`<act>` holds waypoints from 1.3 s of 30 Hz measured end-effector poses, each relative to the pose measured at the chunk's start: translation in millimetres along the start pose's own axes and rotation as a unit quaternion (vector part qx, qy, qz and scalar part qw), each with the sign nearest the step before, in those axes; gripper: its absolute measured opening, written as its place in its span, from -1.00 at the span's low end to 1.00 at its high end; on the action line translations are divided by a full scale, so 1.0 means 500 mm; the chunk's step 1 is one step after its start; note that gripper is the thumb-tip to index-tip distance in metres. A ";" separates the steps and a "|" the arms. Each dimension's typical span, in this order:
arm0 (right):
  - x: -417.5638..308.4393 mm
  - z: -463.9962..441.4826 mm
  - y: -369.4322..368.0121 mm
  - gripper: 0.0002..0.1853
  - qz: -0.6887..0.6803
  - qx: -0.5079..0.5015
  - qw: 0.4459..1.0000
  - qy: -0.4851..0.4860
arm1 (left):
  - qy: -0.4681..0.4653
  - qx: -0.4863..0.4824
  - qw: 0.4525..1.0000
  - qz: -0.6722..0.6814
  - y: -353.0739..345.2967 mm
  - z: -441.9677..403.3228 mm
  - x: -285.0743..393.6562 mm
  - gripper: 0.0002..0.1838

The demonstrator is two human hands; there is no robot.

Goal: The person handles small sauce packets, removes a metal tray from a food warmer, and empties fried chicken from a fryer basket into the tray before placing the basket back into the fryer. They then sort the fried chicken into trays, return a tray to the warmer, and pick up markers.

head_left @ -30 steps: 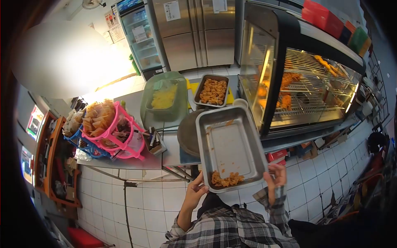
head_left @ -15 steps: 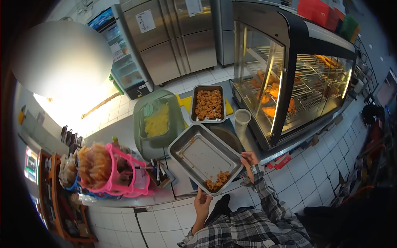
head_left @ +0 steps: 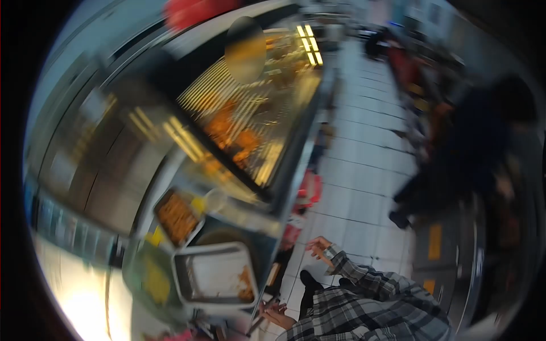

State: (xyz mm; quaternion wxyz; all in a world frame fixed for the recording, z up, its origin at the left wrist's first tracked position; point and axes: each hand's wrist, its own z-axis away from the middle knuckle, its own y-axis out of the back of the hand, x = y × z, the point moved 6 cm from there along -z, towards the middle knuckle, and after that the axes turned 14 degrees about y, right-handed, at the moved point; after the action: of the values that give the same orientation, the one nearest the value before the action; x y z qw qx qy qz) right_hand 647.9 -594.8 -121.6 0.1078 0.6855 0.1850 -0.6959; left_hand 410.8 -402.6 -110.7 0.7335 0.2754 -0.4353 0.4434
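Note:
A metal tray rests on the counter with a small heap of brown fried crumbs in one corner. My left hand is just off that corner by the counter edge, its blurred fingers loosely apart with nothing visible in them. My right hand hangs over the floor, away from the tray, empty with fingers loosely bent and apart. Behind the tray stands a second, deeper metal tray full of browned fried pieces. A greenish plastic tub with yellow contents sits to its left.
A lit glass warming cabinet with fried food on racks stands on the counter. Beside it is a pale cup. Tiled floor runs along the right, where a person in dark clothes is bent over near grey drawers.
Both hands have let go of the tray, which now lies on the counter. The view has swung right, so the cabinet and aisle fill more of it and a person shows.

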 end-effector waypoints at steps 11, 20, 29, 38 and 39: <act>0.264 0.045 0.183 -0.73 0.012 0.350 0.934 -0.075 | -0.027 -0.429 0.871 -0.236 -0.565 -0.431 -0.090 -0.65; 0.180 0.288 0.293 -0.62 0.103 0.672 0.733 -0.002 | 0.066 -0.818 0.506 -0.264 -0.888 -0.049 -0.216 -0.70; -0.143 0.292 0.628 -0.50 0.115 0.764 0.563 0.295 | 0.145 -0.878 0.287 -0.355 -1.020 0.313 -0.345 -0.48; -0.221 0.227 0.797 -0.54 -0.065 0.728 0.536 0.423 | 0.316 -0.845 0.176 -0.394 -1.152 0.582 -0.394 -0.40; -0.227 0.222 0.796 -0.62 -0.060 0.734 0.518 0.436 | 0.336 -0.839 0.186 -0.386 -1.163 0.615 -0.391 -0.36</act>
State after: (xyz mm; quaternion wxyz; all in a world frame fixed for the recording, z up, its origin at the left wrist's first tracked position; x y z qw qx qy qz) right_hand 711.3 -1012.8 -53.2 -0.5694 0.7262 -0.3270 -0.2039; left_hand 762.8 -990.7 -149.5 0.6846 -0.5451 -0.1000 -0.4735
